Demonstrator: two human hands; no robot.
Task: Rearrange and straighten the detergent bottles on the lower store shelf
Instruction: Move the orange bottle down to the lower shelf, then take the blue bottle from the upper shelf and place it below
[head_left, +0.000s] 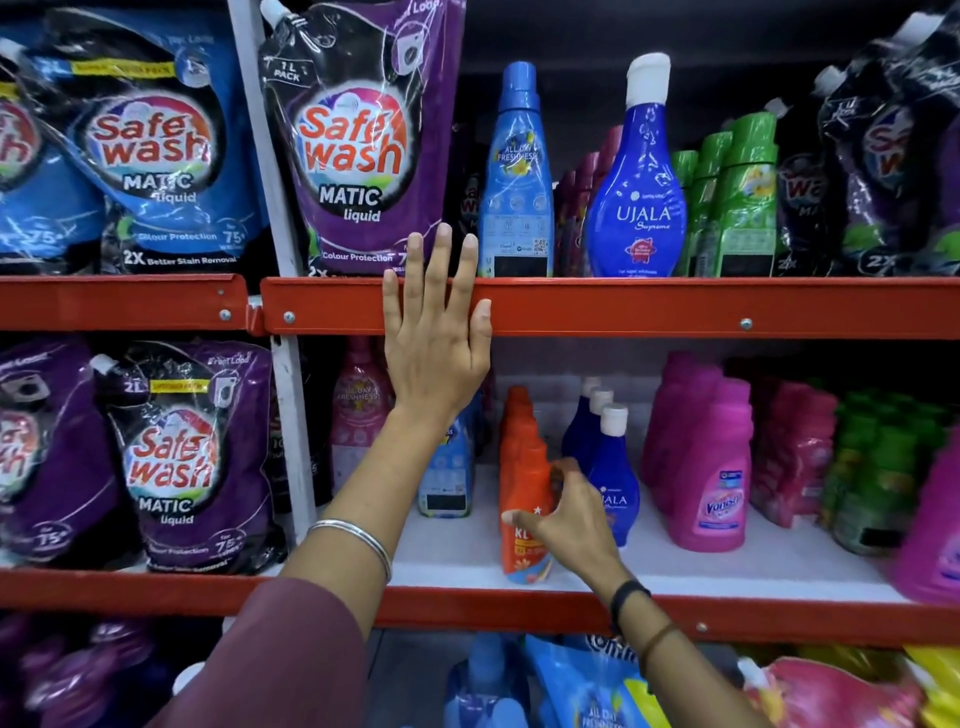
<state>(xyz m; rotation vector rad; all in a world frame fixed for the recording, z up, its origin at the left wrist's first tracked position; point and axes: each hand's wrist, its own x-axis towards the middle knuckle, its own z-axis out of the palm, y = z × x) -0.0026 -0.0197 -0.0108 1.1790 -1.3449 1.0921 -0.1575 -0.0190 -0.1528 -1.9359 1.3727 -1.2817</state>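
Observation:
On the lower white shelf (727, 569) stands a row of orange bottles (522, 478). My right hand (569, 514) wraps around the front orange bottle near the shelf's front edge. Right beside it stand dark blue Ujala bottles (615, 467) with white caps. Pink Vanish bottles (711, 467) stand further right, and a light blue bottle (447, 478) and a pink bottle (358, 415) stand to the left, partly hidden by my left forearm. My left hand (434, 338) lies flat with fingers spread against the red edge (623, 306) of the shelf above, holding nothing.
Purple Safewash pouches (182, 457) fill the lower left bay, behind a white upright post (293, 431). Green bottles (883, 467) and more pink ones stand at the far right. The upper shelf carries pouches and tall blue bottles (639, 197). Blue pouches (587, 686) lie below.

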